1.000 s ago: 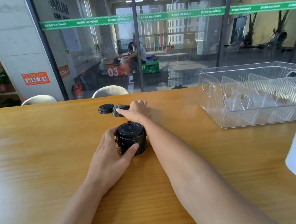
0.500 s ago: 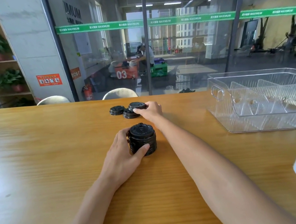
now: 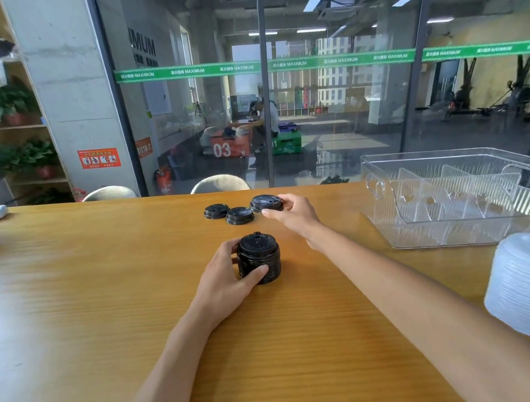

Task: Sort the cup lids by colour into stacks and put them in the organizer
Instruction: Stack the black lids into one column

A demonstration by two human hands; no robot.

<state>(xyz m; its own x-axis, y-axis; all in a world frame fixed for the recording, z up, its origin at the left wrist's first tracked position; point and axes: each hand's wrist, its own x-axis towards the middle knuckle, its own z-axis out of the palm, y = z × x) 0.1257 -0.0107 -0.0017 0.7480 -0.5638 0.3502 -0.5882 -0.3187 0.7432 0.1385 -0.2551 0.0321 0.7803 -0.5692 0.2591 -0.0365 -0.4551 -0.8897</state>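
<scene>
Wood table point(image 3: 69, 311): left hand point(image 3: 225, 282) grips upright black stack point(image 3: 259, 259); right hand point(image 3: 295, 210) pinches tilted lid point(image 3: 265, 203).

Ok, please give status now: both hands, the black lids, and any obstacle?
Left hand grips black lid stack. Right hand pinches one black lid, tilted. Two loose lids remain. Path to stack unobstructed.

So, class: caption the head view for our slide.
Left hand steadies the black lid stack; right hand lifts another black lid.
</scene>
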